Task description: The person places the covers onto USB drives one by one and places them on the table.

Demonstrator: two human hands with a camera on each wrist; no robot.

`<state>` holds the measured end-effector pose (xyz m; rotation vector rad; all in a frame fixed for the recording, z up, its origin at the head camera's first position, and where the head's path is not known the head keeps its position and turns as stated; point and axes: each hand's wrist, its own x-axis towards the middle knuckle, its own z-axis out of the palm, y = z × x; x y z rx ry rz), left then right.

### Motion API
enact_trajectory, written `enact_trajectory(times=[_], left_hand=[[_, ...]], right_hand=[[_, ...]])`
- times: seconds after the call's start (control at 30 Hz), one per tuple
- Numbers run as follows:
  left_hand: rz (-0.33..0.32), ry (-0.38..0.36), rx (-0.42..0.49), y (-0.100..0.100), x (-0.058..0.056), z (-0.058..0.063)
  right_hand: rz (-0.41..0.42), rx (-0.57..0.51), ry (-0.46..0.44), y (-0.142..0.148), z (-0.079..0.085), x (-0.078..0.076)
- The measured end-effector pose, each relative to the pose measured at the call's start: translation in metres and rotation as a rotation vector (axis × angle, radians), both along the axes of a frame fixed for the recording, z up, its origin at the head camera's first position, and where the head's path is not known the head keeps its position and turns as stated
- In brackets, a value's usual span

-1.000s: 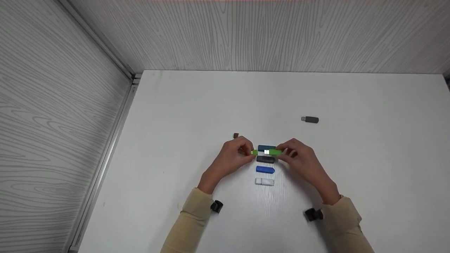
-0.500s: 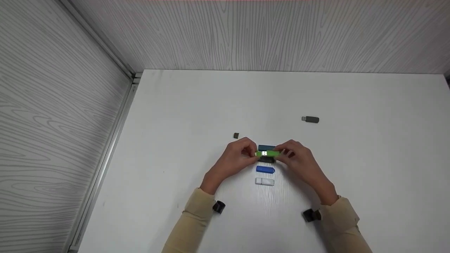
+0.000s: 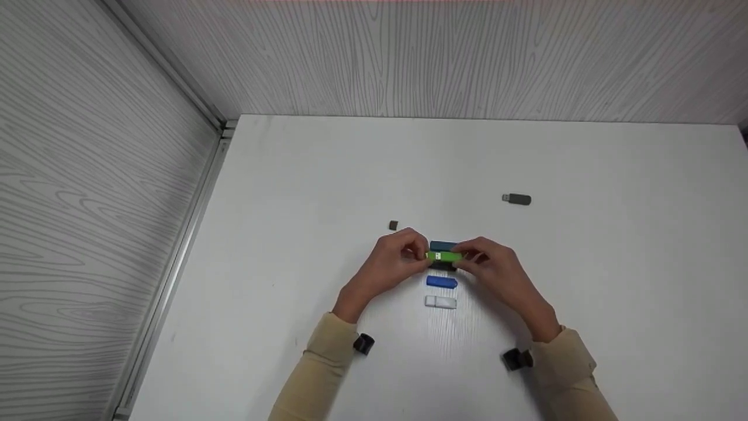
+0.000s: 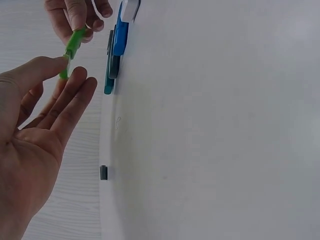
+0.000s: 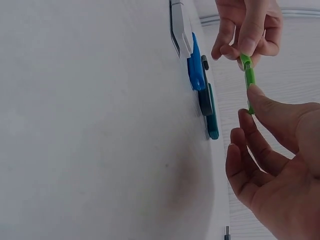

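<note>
My left hand [image 3: 388, 260] pinches the green cap [image 3: 430, 255] of a USB stick between thumb and fingertips. From the other side, my right hand [image 3: 497, 263] pinches the green USB stick [image 3: 451, 256] by its body. Cap and body lie in line, with a short bit of the silver connector [image 3: 438, 256] showing between them. In both wrist views the green stick [image 5: 250, 77] is held up off the table. Below it in the head view, a dark USB stick [image 3: 444, 267] is partly covered, and a teal one [image 3: 442, 245] lies just behind.
Nearer the front, a blue USB stick [image 3: 441, 282] and a white one [image 3: 440, 302] continue the row on the white table [image 3: 292, 193]. A dark grey USB stick [image 3: 519, 199] with bare connector lies back right. A small dark cap [image 3: 393, 225] sits behind my left hand.
The green cap and the green USB stick have come together, the cap shifting right and the gap closing over most of the connector. The other sticks have stayed put.
</note>
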<state>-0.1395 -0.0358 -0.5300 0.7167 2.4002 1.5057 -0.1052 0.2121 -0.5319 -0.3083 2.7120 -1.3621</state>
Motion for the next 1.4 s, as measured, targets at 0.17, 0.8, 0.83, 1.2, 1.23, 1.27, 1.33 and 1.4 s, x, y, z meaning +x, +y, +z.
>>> enact_trajectory(times=[0.17, 0.8, 0.83, 1.2, 1.23, 1.27, 1.33, 1.4], left_hand=[[-0.008, -0.034, 0.051, 0.0, 0.001, -0.002], [0.011, 0.02, 0.208, 0.0, 0.005, 0.007], [0.009, 0.026, 0.211, 0.0, 0.005, 0.008], [0.002, 0.039, 0.22, 0.001, 0.006, 0.009], [0.003, 0.038, 0.222, 0.001, 0.006, 0.009], [0.003, 0.036, 0.226, 0.001, 0.006, 0.009], [0.006, 0.036, 0.228, 0.001, 0.006, 0.008], [0.009, 0.041, 0.226, 0.001, 0.005, 0.008]], right_hand=[[0.005, -0.012, -0.023, 0.0, -0.002, 0.0], [-0.054, -0.181, -0.103, 0.003, 0.008, 0.0], [-0.055, -0.193, -0.108, 0.004, 0.008, 0.0], [-0.066, -0.222, -0.117, 0.003, 0.009, 0.0], [-0.066, -0.224, -0.119, 0.003, 0.009, -0.001], [-0.065, -0.227, -0.119, 0.003, 0.009, -0.001], [-0.063, -0.23, -0.118, 0.002, 0.008, -0.001], [-0.06, -0.229, -0.118, 0.002, 0.008, -0.002]])
